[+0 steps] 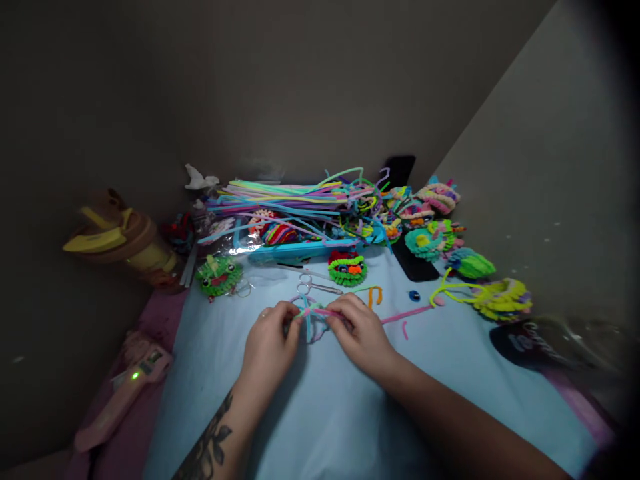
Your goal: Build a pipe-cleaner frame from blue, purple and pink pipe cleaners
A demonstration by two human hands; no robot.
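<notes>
My left hand (273,337) pinches the left side of a small bundle of pipe cleaners (309,321) in light blue, mint and lilac, bent and crossed over one another. From the other side my right hand (361,330) closes on a pink pipe cleaner (400,315), whose long end trails out to the right across the cloth. Both hands are low over the table, fingertips a short way apart. Just beyond them lie small scissors (320,287) and a finished green and red pipe-cleaner figure (349,268).
Behind, a heap of loose pipe cleaners (285,199) lies over a blue tray (310,251). Several fuzzy pipe-cleaner pieces (427,241) and a dark phone-like slab (415,263) are at right. A brown tumbler (135,247) and a pink glue gun (125,393) are at left.
</notes>
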